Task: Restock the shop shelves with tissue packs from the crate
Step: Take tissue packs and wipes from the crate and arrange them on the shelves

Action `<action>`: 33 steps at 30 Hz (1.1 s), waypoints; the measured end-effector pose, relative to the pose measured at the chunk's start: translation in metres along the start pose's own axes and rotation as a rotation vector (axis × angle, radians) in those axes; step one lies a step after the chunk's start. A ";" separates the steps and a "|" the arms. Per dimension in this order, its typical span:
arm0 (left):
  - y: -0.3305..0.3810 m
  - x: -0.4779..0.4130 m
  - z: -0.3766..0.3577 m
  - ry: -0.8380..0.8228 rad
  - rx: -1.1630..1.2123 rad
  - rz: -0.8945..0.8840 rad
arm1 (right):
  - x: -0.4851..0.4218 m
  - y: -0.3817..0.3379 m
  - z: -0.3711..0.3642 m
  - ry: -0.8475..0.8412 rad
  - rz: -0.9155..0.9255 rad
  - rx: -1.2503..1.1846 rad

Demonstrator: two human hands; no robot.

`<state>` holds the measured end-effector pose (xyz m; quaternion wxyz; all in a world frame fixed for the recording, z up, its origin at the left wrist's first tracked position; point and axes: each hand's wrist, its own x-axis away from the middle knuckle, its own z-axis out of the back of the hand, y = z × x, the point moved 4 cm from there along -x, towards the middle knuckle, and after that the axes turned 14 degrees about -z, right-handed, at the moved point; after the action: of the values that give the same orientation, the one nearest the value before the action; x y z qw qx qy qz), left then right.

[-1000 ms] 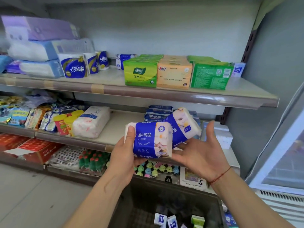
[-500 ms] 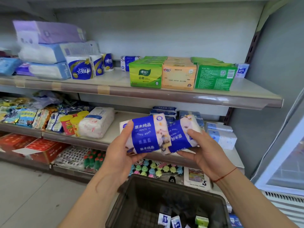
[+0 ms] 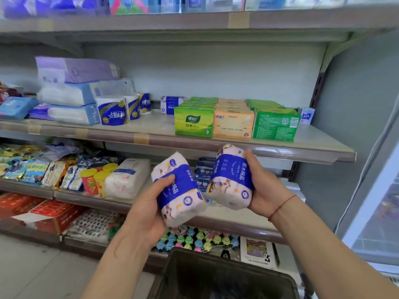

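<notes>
**A:** What do the hands hold?

**B:** Two soft, plastic-wrapped tissue packs, one each. The left hand (image 3: 149, 203) grips the left tissue pack (image 3: 180, 190), with the thumb pressed across its blue band and the other fingers hidden behind. The right hand (image 3: 266, 188) is curled round the right tissue pack (image 3: 230, 178), one fingertip showing at its top corner.

**A:** Any writing?

**B:** The right pack's blue band reads 原木纯品 in white. The smaller print is too fine to read. Both wrappers are white with coloured blotches, pillowy and round-cornered. The packs sit just beside each other, and I cannot tell whether they touch.

**A:** And around them?

**B:** Below the wrists is the dark plastic crate (image 3: 224, 275). Beyond the fingertips, the shelf (image 3: 302, 147) carries three brick-shaped packs in a row. They are a green pack (image 3: 193, 121) marked 自然, an orange pack (image 3: 233, 125) and a second green pack (image 3: 275, 126) showing a barcode. Out past the left thumb stand three toilet rolls (image 3: 112, 111) in blue-and-gold wrappers.
</notes>
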<state>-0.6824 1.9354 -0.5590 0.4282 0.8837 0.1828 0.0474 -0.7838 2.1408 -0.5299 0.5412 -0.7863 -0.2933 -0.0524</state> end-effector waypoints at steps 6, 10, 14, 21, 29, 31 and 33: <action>0.068 -0.016 -0.018 -0.171 -0.066 -0.059 | 0.021 -0.032 -0.024 -0.274 -0.025 0.173; 0.114 -0.052 -0.029 -0.152 -0.314 -0.221 | 0.020 -0.074 -0.041 -0.107 0.135 0.390; 0.154 -0.090 -0.044 -0.113 -0.493 -0.336 | 0.014 -0.120 -0.064 0.030 0.311 0.473; 0.177 -0.109 -0.051 -0.268 -0.627 -0.313 | 0.013 -0.146 -0.071 -0.029 0.305 0.534; 0.147 -0.116 -0.064 -0.364 -0.438 -0.141 | 0.007 -0.130 -0.057 -0.006 0.275 0.419; 0.152 -0.122 -0.058 -0.373 -0.395 -0.147 | 0.005 -0.132 -0.064 -0.027 0.273 0.400; 0.164 -0.135 -0.049 -0.365 -0.401 -0.174 | 0.000 -0.134 -0.071 -0.054 0.260 0.406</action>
<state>-0.7736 1.8294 -0.3919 0.6226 0.7563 0.1649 -0.1143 -0.8366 2.1104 -0.3915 0.6822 -0.6938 -0.2085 0.0987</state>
